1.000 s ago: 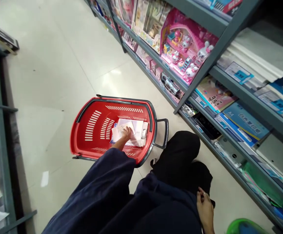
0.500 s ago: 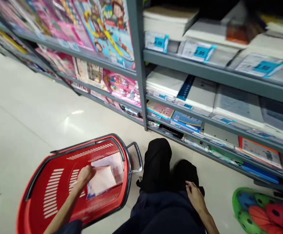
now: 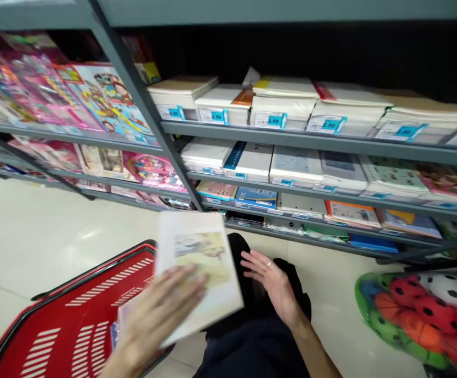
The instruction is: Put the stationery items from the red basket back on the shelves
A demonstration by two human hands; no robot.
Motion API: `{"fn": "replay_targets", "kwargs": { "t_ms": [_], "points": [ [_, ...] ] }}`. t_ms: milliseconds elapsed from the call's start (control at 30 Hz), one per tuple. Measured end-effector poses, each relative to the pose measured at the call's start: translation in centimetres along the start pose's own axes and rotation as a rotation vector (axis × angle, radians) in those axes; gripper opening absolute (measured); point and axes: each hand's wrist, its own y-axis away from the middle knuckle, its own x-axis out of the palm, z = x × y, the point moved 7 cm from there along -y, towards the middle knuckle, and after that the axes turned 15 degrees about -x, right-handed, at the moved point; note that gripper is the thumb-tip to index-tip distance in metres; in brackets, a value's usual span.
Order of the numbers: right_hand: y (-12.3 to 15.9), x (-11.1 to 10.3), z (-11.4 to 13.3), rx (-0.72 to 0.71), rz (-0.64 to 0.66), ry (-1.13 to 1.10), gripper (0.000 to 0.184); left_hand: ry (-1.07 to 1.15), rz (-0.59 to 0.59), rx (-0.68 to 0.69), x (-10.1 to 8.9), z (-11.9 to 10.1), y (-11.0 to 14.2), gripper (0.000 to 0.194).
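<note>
My left hand (image 3: 161, 310), slightly blurred, holds a white-covered notebook (image 3: 203, 257) with a yellowish picture on its front. The fingers lie across the cover; the thumb is hidden. Beneath it stands the red shopping basket (image 3: 23, 328), its near right end covered by the notebook and hand. A bit of a pale pink and purple item (image 3: 123, 320) shows inside the basket beside my wrist. My right hand (image 3: 273, 281), a ring on one finger, is just right of the notebook, apart from it, with fingers stretched out and nothing in them.
Grey shelving (image 3: 315, 136) runs across in front, with stacked notebooks (image 3: 287, 97) and price tags. Boxed pink toys (image 3: 149, 168) fill the shelves at left. A green net container of balls (image 3: 413, 315) stands on the floor at right. Pale tiled floor (image 3: 0, 236) lies at left.
My left hand has lifted the notebook out of the basket and brought it right, in front of my legs. My right hand has risen from my lap toward it. The view has turned right.
</note>
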Motion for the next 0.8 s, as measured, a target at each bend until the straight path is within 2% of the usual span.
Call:
{"fn": "replay_targets", "kwargs": {
  "t_ms": [67, 167, 233, 300, 367, 433, 467, 500, 600, 633, 667, 700, 767, 800],
  "points": [
    [0.7, -1.2, 2.1, 0.033, -0.025, -0.001, 0.077, 0.015, 0.049, 0.120, 5.0, -2.6, -0.7, 0.060],
    [3.3, -4.9, 2.3, 0.120, -0.272, 0.097, 0.069, 0.067, 0.111, 0.267, 9.9, -4.1, -0.5, 0.063],
    [5.5, -5.8, 0.7, 0.254, -0.323, 0.041, 0.063, 0.092, 0.205, 0.314, 12.2, -3.8, 0.4, 0.067],
    [7.4, -5.6, -1.2, 0.383, -0.273, -0.030, 0.052, 0.129, 0.347, 0.338, 14.1, -3.3, 1.7, 0.071],
    [8.9, -5.5, -2.0, 0.408, -0.290, -0.085, 0.046, 0.155, 0.514, 0.365, 15.7, -2.8, 3.3, 0.074],
    [9.9, -6.2, -2.0, 0.350, -0.390, -0.134, 0.047, 0.150, 0.597, 0.322, 16.5, -1.6, 4.0, 0.076],
    [10.3, -6.8, -1.6, 0.302, -0.446, -0.145, 0.050, 0.153, 0.575, 0.259, 16.5, -0.6, 3.8, 0.076],
    [10.6, -7.6, -1.2, 0.247, -0.493, -0.143, 0.054, 0.169, 0.498, 0.154, 16.2, 0.7, 3.2, 0.075],
    [11.1, -9.8, 0.2, 0.075, -0.582, -0.085, 0.063, 0.360, 0.190, -0.350, 15.2, 5.9, 0.6, 0.058],
    [11.1, -10.5, 0.5, 0.025, -0.596, -0.068, 0.065, 0.473, 0.175, -0.535, 15.5, 7.2, 0.1, 0.057],
    [11.0, -11.0, 0.8, -0.016, -0.604, -0.049, 0.063, 0.603, 0.239, -0.709, 16.5, 7.9, -0.2, 0.065],
    [10.7, -11.5, 1.1, -0.058, -0.606, -0.015, 0.058, 0.751, 0.361, -0.853, 17.9, 7.7, -0.3, 0.080],
    [9.9, -12.2, 2.0, -0.156, -0.579, 0.133, 0.036, 1.060, 0.630, -1.018, 20.0, 5.1, -0.4, 0.104],
    [9.4, -12.3, 2.6, -0.208, -0.545, 0.250, 0.027, 1.189, 0.724, -1.048, 20.5, 3.4, -0.5, 0.107]
  ]
}}
